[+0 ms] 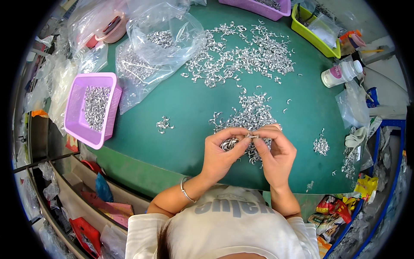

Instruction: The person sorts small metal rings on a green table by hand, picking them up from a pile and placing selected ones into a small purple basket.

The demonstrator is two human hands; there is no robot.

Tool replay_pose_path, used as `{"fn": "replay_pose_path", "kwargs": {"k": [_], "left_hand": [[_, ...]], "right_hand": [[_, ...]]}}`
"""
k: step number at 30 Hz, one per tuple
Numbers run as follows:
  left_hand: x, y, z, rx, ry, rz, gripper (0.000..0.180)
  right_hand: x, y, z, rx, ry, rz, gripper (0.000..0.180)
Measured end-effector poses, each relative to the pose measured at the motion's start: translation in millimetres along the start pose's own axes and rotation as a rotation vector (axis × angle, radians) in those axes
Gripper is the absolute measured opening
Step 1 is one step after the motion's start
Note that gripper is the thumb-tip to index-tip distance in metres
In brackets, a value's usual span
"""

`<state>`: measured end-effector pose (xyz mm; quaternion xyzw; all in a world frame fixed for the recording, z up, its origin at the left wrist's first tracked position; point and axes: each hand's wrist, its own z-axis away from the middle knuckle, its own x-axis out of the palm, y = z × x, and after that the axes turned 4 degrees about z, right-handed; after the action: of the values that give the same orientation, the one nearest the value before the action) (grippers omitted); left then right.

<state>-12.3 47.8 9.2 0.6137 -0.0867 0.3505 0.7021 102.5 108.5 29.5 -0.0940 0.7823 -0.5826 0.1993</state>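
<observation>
My left hand [221, 152] and my right hand [276, 154] meet fingertip to fingertip over the near part of the green table. Pinched between them is a small curved silver metal piece [251, 136]; its exact kind is too small to make out. Several more such pieces [229, 144] sit in the curl of my left fingers. Just beyond and beneath my hands spreads a heap of the same curved metal pieces [252, 111], partly hidden by my fingers. A silver bangle circles my left wrist.
A larger scatter of metal pieces [246, 54] covers the far table. To the left are a clear plastic bag [161, 52] of pieces and a purple basket [113, 110]. Small piles [321, 146] lie right and left. A white bottle [342, 74] and a green basket [312, 36] stand at the right.
</observation>
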Motion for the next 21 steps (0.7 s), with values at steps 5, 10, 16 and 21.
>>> {"fn": "replay_pose_path", "kwargs": {"k": [5, 10, 16, 21], "left_hand": [[10, 2, -9, 0.08, 0.021, -0.128, 0.011], [17, 7, -16, 0.123, 0.041, -0.267, 0.009], [11, 2, -27, 0.098, 0.065, -0.335, 0.008], [-44, 5, -17, 0.116, 0.369, -0.458, 0.008]], "right_hand": [[-6, 7, -4, 0.181, -0.009, -0.293, 0.012], [-8, 6, -6, 0.237, 0.044, -0.316, 0.012], [-14, 18, -13, 0.147, -0.009, 0.005, 0.015], [-7, 38, -11, -0.088, -0.228, 0.424, 0.036]]}}
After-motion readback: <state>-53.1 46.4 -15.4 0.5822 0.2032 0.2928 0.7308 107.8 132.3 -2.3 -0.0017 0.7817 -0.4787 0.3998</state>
